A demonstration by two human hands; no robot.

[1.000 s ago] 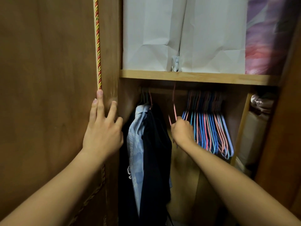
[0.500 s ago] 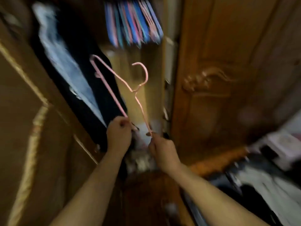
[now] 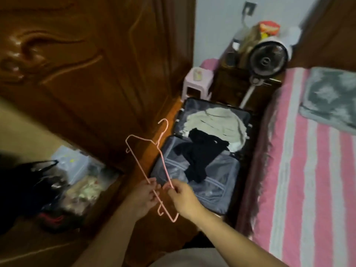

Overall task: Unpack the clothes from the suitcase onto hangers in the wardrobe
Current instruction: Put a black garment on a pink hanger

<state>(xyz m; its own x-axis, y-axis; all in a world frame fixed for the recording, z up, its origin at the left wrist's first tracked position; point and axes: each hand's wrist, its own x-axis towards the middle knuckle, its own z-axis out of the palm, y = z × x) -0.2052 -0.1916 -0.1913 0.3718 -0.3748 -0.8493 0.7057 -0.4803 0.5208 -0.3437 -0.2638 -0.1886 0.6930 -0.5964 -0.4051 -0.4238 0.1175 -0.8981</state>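
Note:
A thin pink wire hanger (image 3: 143,142) is held in front of me, hook pointing up and right. My left hand (image 3: 145,195) pinches its long bottom bar and my right hand (image 3: 183,197) pinches the other arm. Beyond them an open grey suitcase (image 3: 217,197) lies on the floor between the wardrobe and the bed. A black garment (image 3: 198,157) is spread across it, and a pale beige garment (image 3: 215,122) lies bunched in the far half.
The carved brown wardrobe door (image 3: 96,74) stands open on the left. A pink-striped bed (image 3: 308,170) runs along the right. A fan (image 3: 267,58), a dark nightstand (image 3: 231,83) and a pink stool (image 3: 198,81) stand behind the suitcase. Bags and clutter (image 3: 57,185) sit low on the left.
My right hand pulled the pink hanger off the rail and my left hand left the door edge to grip it too. My view has swung from the wardrobe down to the suitcase.

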